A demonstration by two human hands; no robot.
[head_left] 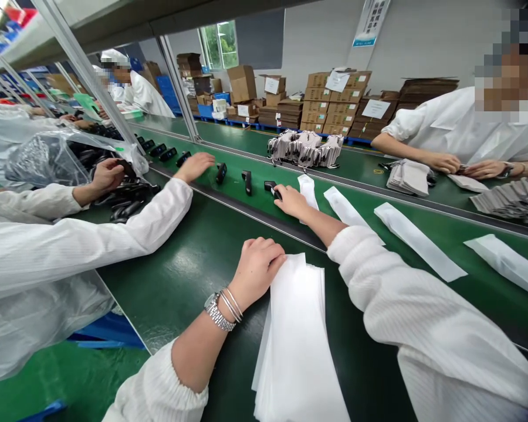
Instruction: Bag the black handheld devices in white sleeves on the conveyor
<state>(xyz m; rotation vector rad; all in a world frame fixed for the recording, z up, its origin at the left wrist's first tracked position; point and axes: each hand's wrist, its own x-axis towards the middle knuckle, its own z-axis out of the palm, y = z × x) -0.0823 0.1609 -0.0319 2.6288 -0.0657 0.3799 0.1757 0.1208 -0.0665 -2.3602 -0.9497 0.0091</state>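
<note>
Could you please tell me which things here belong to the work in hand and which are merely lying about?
In hand: left hand on stack of white sleeves; right hand on black device; filled sleeve.
Lying about: cardboard boxes; plastic bag; grey pouches.

My right hand point(290, 201) covers most of a small black part point(270, 186), so I cannot tell its shape. The stack of white bags point(297, 346) runs off the bottom edge. My left hand's point(256, 271) fingers curl under, hidden.

Green conveyor belt point(229, 193) carries black devices point(247, 181) and white sleeves point(418, 240).
</note>
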